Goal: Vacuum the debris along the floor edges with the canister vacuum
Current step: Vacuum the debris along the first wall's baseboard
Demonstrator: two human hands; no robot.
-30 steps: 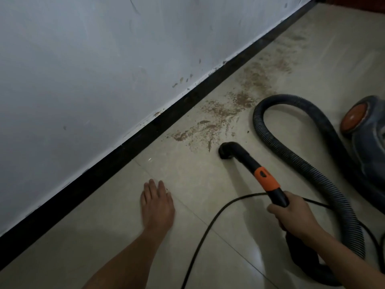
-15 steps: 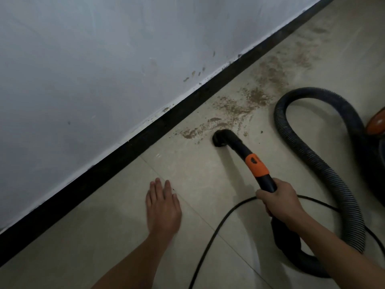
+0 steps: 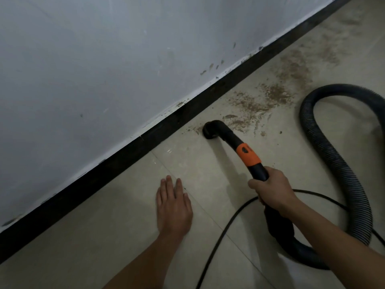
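Observation:
My right hand (image 3: 273, 190) grips the black vacuum handle just below its orange collar (image 3: 248, 155). The curved black nozzle (image 3: 210, 130) sits mouth-down on the beige tile, close to the black baseboard (image 3: 116, 161). Brown gritty debris (image 3: 256, 103) spreads along the floor edge beyond the nozzle, toward the upper right. My left hand (image 3: 174, 207) rests flat on the floor with straight fingers, left of the handle. The ribbed grey hose (image 3: 337, 163) loops from the handle around to the right.
A white wall (image 3: 104, 69) with small brown specks rises above the baseboard. A thin black power cord (image 3: 227, 228) curves across the tiles between my arms. The vacuum canister is out of view.
The nozzle has moved left toward the baseboard and into the near end of the debris. The canister has slid out of view on the right. My left hand stays on the floor.

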